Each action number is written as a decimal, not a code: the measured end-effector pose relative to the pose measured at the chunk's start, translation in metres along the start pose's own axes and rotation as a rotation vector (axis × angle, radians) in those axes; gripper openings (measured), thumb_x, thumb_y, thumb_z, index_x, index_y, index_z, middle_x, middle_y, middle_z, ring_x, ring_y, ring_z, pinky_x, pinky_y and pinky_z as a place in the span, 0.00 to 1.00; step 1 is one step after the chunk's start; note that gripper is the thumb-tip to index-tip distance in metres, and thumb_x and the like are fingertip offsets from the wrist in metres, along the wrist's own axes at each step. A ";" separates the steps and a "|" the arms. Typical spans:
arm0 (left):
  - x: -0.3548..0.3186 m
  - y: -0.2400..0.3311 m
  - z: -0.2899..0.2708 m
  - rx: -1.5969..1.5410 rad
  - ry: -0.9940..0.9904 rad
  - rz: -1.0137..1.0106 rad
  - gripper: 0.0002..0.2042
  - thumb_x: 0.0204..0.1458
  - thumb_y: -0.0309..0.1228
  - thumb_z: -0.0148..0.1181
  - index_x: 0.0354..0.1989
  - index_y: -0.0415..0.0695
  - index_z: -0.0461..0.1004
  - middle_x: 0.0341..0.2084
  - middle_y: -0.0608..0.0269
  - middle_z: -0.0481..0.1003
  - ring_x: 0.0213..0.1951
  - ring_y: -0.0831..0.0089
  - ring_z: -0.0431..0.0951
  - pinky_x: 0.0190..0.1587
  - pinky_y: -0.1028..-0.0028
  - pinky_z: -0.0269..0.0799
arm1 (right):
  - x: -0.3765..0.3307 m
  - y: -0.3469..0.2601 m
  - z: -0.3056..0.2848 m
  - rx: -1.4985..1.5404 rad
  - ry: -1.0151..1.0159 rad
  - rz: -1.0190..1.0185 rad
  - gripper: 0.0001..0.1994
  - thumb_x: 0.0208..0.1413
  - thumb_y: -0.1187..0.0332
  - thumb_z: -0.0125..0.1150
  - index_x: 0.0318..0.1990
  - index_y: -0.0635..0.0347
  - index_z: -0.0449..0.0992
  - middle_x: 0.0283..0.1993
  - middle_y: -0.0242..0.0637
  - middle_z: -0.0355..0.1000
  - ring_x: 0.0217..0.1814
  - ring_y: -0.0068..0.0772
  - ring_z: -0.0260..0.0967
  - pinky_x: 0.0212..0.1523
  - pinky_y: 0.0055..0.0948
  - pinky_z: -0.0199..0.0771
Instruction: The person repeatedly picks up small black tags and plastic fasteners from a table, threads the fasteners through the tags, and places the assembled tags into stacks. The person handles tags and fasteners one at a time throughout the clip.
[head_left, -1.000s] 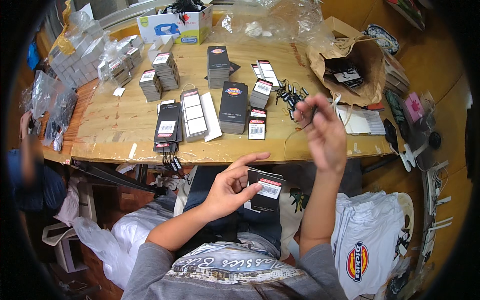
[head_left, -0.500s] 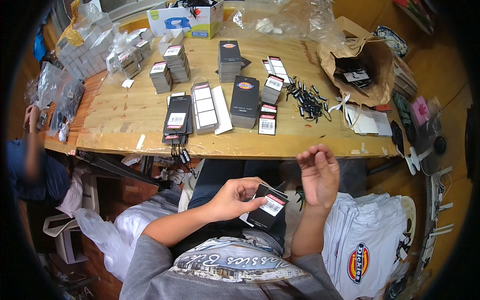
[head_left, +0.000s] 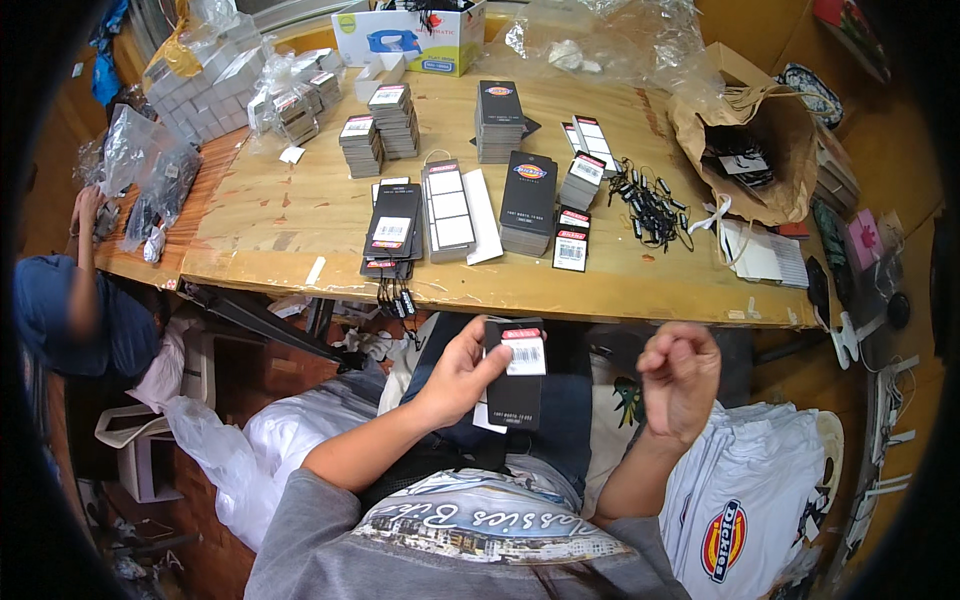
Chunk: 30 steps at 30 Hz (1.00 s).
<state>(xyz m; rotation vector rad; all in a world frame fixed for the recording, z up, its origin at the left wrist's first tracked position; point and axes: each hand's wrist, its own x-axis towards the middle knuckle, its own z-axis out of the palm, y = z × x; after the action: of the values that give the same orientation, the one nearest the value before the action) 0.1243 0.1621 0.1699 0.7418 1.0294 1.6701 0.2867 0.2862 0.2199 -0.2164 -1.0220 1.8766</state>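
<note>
My left hand (head_left: 458,380) is closed around black hang tags (head_left: 513,398), its thumb on a small white barcode card with a red top that lies over them. A white corner sticks out beneath. To the right, apart from the tags, my right hand (head_left: 682,378) is raised with fingers curled in to the thumb; whatever it pinches, if anything, is too small to make out. On the table ahead stand stacks of black hang tags (head_left: 528,195), white sectioned cards (head_left: 448,210), stacks of barcode cards (head_left: 396,128) and a heap of black tag strings (head_left: 648,208).
A brown paper bag (head_left: 690,125) of black strings lies at the table's right. White boxes (head_left: 205,95) and an iron's carton (head_left: 408,45) line the back. Folded white shirts (head_left: 740,480) are piled at my right. At far left another person's arm (head_left: 86,235) reaches onto the table.
My left hand has brought the tags up a little toward the table, and they now stand straighter. My right hand has lowered slightly, its fingers more curled. The whole view has shifted slightly.
</note>
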 end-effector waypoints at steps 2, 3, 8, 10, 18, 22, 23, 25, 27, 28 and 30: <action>0.000 0.003 0.003 -0.181 -0.041 0.010 0.10 0.53 0.27 0.42 0.42 0.37 0.57 0.42 0.51 0.68 0.41 0.75 0.70 0.42 0.77 0.68 | -0.006 0.011 0.005 -0.048 -0.030 0.078 0.06 0.44 0.79 0.55 0.32 0.67 0.71 0.26 0.42 0.69 0.24 0.30 0.67 0.29 0.25 0.71; -0.001 0.005 0.006 -0.188 -0.032 0.022 0.10 0.53 0.26 0.43 0.42 0.37 0.56 0.41 0.51 0.68 0.41 0.75 0.70 0.42 0.77 0.68 | -0.009 0.019 0.007 -0.077 -0.022 0.115 0.06 0.43 0.81 0.55 0.31 0.69 0.71 0.26 0.43 0.69 0.25 0.29 0.68 0.29 0.25 0.71; -0.002 -0.010 0.005 0.298 0.135 0.273 0.10 0.50 0.22 0.47 0.40 0.37 0.56 0.38 0.52 0.69 0.38 0.77 0.70 0.38 0.80 0.67 | -0.023 0.043 0.019 -0.348 0.016 0.110 0.07 0.43 0.85 0.52 0.32 0.71 0.71 0.30 0.39 0.69 0.30 0.25 0.70 0.34 0.20 0.71; -0.005 -0.010 0.006 0.367 0.224 0.311 0.12 0.46 0.20 0.52 0.39 0.36 0.61 0.32 0.57 0.71 0.34 0.81 0.70 0.35 0.82 0.66 | -0.025 0.048 0.021 -0.426 0.023 0.078 0.06 0.44 0.84 0.53 0.32 0.71 0.70 0.31 0.39 0.69 0.30 0.25 0.70 0.34 0.20 0.71; -0.007 -0.004 0.011 0.672 0.303 0.539 0.10 0.41 0.20 0.58 0.33 0.35 0.68 0.24 0.59 0.74 0.25 0.80 0.74 0.28 0.83 0.69 | -0.021 0.062 0.017 -0.763 -0.038 -0.158 0.06 0.38 0.83 0.58 0.26 0.68 0.69 0.35 0.36 0.64 0.33 0.21 0.63 0.29 0.16 0.64; -0.008 0.000 0.012 0.802 0.244 0.612 0.12 0.40 0.19 0.58 0.35 0.35 0.67 0.26 0.56 0.74 0.26 0.73 0.76 0.27 0.80 0.71 | -0.018 0.066 0.016 -0.615 -0.068 -0.159 0.07 0.37 0.84 0.56 0.25 0.67 0.68 0.37 0.39 0.63 0.38 0.25 0.63 0.40 0.21 0.63; -0.008 0.001 0.012 0.842 0.226 0.644 0.12 0.39 0.19 0.58 0.35 0.35 0.67 0.26 0.55 0.74 0.26 0.72 0.76 0.27 0.79 0.71 | -0.019 0.067 0.016 -0.581 -0.064 -0.138 0.07 0.37 0.85 0.55 0.25 0.67 0.67 0.38 0.40 0.64 0.39 0.26 0.63 0.41 0.21 0.62; -0.007 0.002 0.010 0.901 0.199 0.694 0.13 0.39 0.18 0.58 0.35 0.36 0.67 0.27 0.55 0.74 0.25 0.69 0.76 0.26 0.78 0.71 | -0.020 0.068 0.017 -0.512 -0.056 -0.097 0.07 0.37 0.85 0.54 0.25 0.67 0.66 0.38 0.41 0.64 0.39 0.27 0.63 0.43 0.22 0.62; -0.007 0.000 0.008 0.940 0.178 0.731 0.14 0.38 0.18 0.58 0.36 0.36 0.66 0.27 0.55 0.73 0.25 0.67 0.76 0.25 0.77 0.71 | -0.021 0.068 0.017 -0.482 -0.064 -0.071 0.07 0.37 0.86 0.54 0.25 0.67 0.66 0.38 0.42 0.64 0.40 0.27 0.63 0.43 0.22 0.62; -0.006 0.001 0.008 0.950 0.173 0.740 0.14 0.38 0.18 0.58 0.36 0.36 0.66 0.27 0.55 0.73 0.25 0.66 0.76 0.25 0.77 0.71 | -0.021 0.068 0.017 -0.467 -0.068 -0.058 0.07 0.38 0.86 0.54 0.25 0.67 0.66 0.39 0.42 0.64 0.40 0.27 0.63 0.43 0.22 0.62; -0.005 0.002 0.008 0.969 0.162 0.760 0.14 0.38 0.18 0.58 0.35 0.36 0.67 0.28 0.55 0.73 0.25 0.65 0.76 0.24 0.77 0.70 | -0.021 0.068 0.018 -0.445 -0.070 -0.045 0.07 0.38 0.86 0.53 0.26 0.67 0.66 0.39 0.42 0.64 0.40 0.26 0.63 0.43 0.22 0.62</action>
<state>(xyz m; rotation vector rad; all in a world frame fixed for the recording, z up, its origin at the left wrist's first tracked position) 0.1316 0.1588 0.1749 1.8196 1.8604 1.8015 0.2432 0.2457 0.1764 -0.3850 -1.4740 1.6049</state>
